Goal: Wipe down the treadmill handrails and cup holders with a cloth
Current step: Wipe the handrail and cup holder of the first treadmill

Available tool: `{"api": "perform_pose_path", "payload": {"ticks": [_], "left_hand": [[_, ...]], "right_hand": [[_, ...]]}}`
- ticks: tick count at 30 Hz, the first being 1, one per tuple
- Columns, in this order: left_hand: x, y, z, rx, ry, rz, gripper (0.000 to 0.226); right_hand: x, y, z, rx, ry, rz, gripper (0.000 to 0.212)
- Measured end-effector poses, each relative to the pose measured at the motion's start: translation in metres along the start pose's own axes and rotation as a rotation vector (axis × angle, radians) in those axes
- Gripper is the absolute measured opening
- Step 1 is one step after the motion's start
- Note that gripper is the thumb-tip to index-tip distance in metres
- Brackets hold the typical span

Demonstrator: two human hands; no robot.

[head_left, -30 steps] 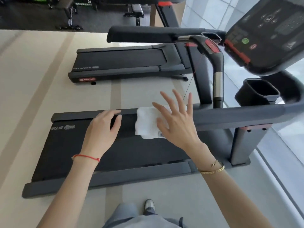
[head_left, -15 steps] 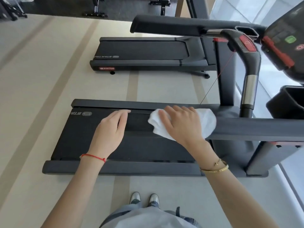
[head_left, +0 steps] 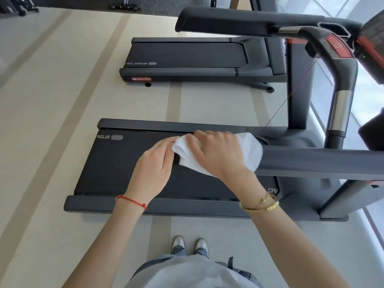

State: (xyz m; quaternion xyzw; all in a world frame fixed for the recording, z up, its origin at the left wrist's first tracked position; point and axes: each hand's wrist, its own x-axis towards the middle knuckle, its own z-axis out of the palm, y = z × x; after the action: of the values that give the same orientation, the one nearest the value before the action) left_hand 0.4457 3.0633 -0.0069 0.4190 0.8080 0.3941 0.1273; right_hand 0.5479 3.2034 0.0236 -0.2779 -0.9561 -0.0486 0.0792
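- Left hand [head_left: 154, 167]: fingers curled down over the free end of the near handrail [head_left: 311, 161], fingertips meeting the left corner of the cloth [head_left: 252, 151]. Whether they pinch that corner or only touch it, I cannot tell. A red string sits on the wrist.
- Cloth: white, draped over the near handrail close to its free end, bunched and creased. Judged soft, light and limp; it should fold round the bar readily and will slide if not pressed. Best held by wrapping it round the rail under the palm.
- Right hand [head_left: 220, 154]: laid over the cloth, fingers curled round it and the rail beneath, gripping both. Gold bangles on the wrist.
- Near handrail: dark, matte, rounded bar running off to the right. Judged rigid and fixed, so it can take firm pressure.
- Far handrail [head_left: 239, 22]: same dark bar, well apart, across the belt [head_left: 128, 163]; no cloth on it.
- Cup holder [head_left: 336, 30]: open-topped pocket where the far handrail meets the console; the one on the near side is largely cut off at the right edge.
- Room: pale striped floor [head_left: 62, 121], a second treadmill [head_left: 197, 59] beyond, bright glazing at far right, dark gym equipment along the top.
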Motion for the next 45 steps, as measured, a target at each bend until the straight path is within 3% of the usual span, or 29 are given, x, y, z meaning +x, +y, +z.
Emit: {"api": "perform_pose_path", "payload": {"ticks": [3,7,11,16,22,28,32,35,38,41,45], "left_hand": [[0.000,0.000,0.000,-0.017,0.006,-0.025,0.034],[0.001,0.003,-0.003,0.012,0.000,0.012,0.036],[0.001,0.008,-0.004,0.094,-0.008,0.026,0.039],[0.003,0.016,0.000,0.123,0.005,0.108,0.037],[0.012,0.023,0.011,0.159,0.079,0.187,0.024],[0.020,0.030,0.027,0.225,0.133,0.234,0.031],[0.021,0.027,0.036,0.258,0.212,0.230,0.034],[0.022,0.025,0.040,0.273,0.256,0.241,0.035],[0.022,0.023,0.041,0.279,0.284,0.255,0.034],[0.022,0.023,0.043,0.279,0.301,0.261,0.035],[0.021,0.023,0.045,0.280,0.333,0.269,0.034]], "right_hand": [[0.001,-0.012,0.002,0.070,0.019,-0.045,0.051],[-0.019,0.027,-0.001,0.134,0.102,-0.017,0.050],[-0.023,0.062,-0.005,-0.088,-0.028,0.088,0.050],[0.003,0.027,0.000,-0.124,-0.099,-0.035,0.037],[-0.029,0.052,0.001,0.173,0.141,0.037,0.049],[-0.024,0.068,0.006,0.113,0.232,0.203,0.042],[-0.029,0.047,0.013,0.152,0.364,0.122,0.038],[-0.040,0.066,0.015,0.149,0.331,0.039,0.041],[-0.038,0.090,0.010,0.155,0.293,0.137,0.045],[-0.036,0.087,0.010,0.147,0.362,0.221,0.042],[-0.060,0.062,0.021,0.195,0.435,0.095,0.031]]}}
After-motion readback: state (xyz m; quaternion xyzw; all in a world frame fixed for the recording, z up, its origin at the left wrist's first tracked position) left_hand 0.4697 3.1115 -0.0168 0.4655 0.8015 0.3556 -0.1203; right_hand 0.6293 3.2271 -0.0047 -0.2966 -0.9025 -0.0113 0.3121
